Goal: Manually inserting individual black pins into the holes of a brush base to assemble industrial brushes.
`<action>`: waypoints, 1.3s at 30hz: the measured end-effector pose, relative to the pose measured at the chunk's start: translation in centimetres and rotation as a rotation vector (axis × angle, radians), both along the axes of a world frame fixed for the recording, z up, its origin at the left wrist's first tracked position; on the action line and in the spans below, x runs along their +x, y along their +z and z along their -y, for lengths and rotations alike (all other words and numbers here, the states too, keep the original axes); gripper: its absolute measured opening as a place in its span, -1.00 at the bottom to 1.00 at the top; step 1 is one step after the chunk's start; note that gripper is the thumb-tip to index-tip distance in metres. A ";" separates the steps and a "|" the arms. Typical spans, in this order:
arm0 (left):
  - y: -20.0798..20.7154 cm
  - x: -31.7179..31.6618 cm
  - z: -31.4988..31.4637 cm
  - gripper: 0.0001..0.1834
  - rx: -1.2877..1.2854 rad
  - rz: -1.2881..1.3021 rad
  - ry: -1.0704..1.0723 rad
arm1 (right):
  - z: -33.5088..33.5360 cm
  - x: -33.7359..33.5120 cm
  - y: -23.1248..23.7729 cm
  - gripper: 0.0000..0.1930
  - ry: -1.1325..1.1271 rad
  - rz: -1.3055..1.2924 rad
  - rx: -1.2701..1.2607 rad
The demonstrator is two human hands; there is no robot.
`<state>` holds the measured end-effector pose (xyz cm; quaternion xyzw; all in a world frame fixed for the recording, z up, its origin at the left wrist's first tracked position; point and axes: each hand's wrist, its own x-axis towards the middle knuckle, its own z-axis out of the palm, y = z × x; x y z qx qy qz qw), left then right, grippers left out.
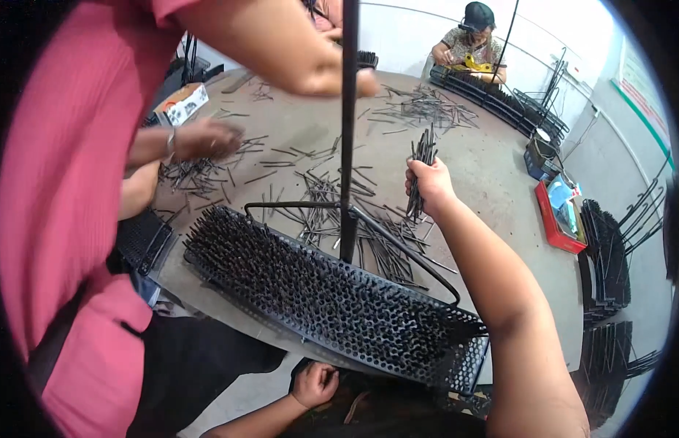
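A bundle of thin dark sticks [425, 150] stands upright in the grip of my right hand [433, 186], above the table beyond the rack. My left hand [315, 385] is low near my lap, its fingers curled; what they hold, if anything, is hidden. Between my arms lies a long, curved black perforated rack [339, 314]. Upright sticks [230, 241] crowd its left end, while bare holes show at its right end. A bent metal handle [409, 252] rises from the rack's far side, with a dark upright pole [347, 131] beside it.
Loose sticks [325, 201] lie scattered behind the rack, and another heap [427, 109] farther back. At left, a person in pink [77, 182] reaches over the table [500, 212]. Another person [474, 51] works at the back. A red box [558, 219] stands at right beside stacked racks [606, 255].
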<state>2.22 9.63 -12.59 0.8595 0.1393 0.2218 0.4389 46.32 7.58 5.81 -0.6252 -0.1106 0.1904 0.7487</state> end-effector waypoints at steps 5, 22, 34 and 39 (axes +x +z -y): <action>1.8 -0.4 0.8 -0.82 0.062 -0.034 0.042 | 6.4 -3.9 6.9 -0.90 0.036 -0.040 0.119; 19.5 -0.5 13.1 -0.86 -0.677 -0.338 -0.460 | 27.7 -35.1 3.2 -0.84 0.583 -0.362 0.083; 19.8 -3.7 16.5 -0.78 0.191 -0.054 -0.496 | 28.4 -36.4 -0.7 -0.73 0.466 -0.342 0.217; 19.9 -1.8 12.5 -0.67 -0.415 0.131 -0.217 | 27.5 -37.5 -1.2 -0.77 0.542 -0.436 0.423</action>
